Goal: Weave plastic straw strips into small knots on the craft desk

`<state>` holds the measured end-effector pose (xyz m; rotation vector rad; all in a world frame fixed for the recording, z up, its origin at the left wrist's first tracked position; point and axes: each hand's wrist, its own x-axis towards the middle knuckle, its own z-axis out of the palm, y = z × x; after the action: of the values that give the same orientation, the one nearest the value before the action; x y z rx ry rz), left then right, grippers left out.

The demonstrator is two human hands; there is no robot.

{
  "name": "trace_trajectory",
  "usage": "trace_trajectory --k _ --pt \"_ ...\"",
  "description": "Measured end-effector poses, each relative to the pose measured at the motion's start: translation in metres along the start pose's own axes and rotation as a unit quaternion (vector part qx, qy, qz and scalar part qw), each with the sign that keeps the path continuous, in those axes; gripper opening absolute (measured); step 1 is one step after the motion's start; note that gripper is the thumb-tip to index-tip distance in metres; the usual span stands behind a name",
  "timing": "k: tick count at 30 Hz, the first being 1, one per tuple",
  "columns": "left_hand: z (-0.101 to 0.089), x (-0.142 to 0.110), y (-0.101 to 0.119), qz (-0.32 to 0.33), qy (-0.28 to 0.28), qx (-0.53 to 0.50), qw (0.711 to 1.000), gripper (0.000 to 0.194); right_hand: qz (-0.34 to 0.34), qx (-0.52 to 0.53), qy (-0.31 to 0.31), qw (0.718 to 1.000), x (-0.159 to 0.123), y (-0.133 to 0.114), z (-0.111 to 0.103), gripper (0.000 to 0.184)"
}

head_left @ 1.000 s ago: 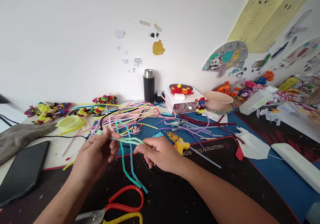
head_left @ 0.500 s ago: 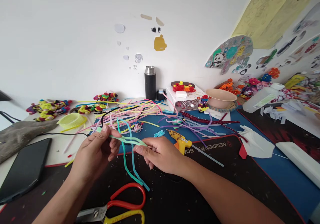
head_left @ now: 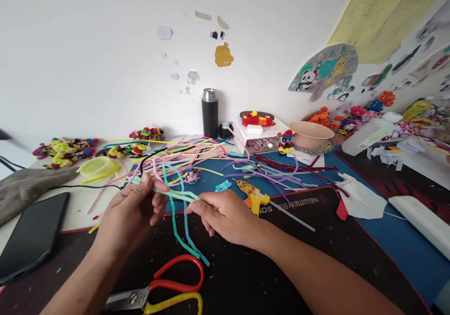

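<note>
Pale green pipe cleaners (head_left: 179,194) stretch between my two hands above the dark mat. My left hand (head_left: 135,205) pinches them near one end, thumb against fingers. My right hand (head_left: 221,214) grips the other end between thumb and fingers, which hide the tips. Just behind and below them, teal and blue pipe cleaners (head_left: 175,221) lie bent, their lower ends reaching the mat. Scissors (head_left: 176,282) with one red and one yellow handle rest nearest me, between my forearms. A yellow glue gun (head_left: 253,195) lies beyond my right hand, with a small light-blue piece (head_left: 223,186) beside it.
A pile of pink and yellow pipe cleaners (head_left: 197,152) spreads at the back, with purple ones (head_left: 270,176) to its right. Behind stand a black thermos (head_left: 210,113), a white box (head_left: 262,133) and a bowl (head_left: 311,135). A phone (head_left: 33,237) lies left; a plastic bottle (head_left: 369,134) is right.
The view has shifted slightly. My right hand's grip has moved a little along the pale green pipe cleaners toward my left hand; both hands still hold them.
</note>
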<state>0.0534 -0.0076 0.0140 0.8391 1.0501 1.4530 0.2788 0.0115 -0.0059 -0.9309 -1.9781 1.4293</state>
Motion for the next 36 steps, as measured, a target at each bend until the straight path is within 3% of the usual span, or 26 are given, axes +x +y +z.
trace_trajectory --k 8,21,30,36 --pt "0.0005 0.0024 0.0013 0.007 0.018 -0.010 1.000 0.043 -0.001 -0.072 0.001 0.997 -0.0013 -0.0040 0.0014 0.054" --pt "-0.0012 0.0012 0.0013 -0.027 -0.038 0.015 0.999 0.047 -0.001 -0.081 0.020 0.996 -0.0017 -0.0054 0.0013 0.052" --pt "0.0009 0.0015 0.0021 -0.017 -0.032 0.009 0.999 0.046 -0.030 -0.171 0.037 0.984 -0.0009 -0.0035 0.0034 0.052" --pt "-0.0013 0.0030 -0.0019 -0.005 -0.024 0.011 1.000 0.044 -0.047 -0.175 0.034 0.983 -0.0025 0.0011 0.0066 0.052"
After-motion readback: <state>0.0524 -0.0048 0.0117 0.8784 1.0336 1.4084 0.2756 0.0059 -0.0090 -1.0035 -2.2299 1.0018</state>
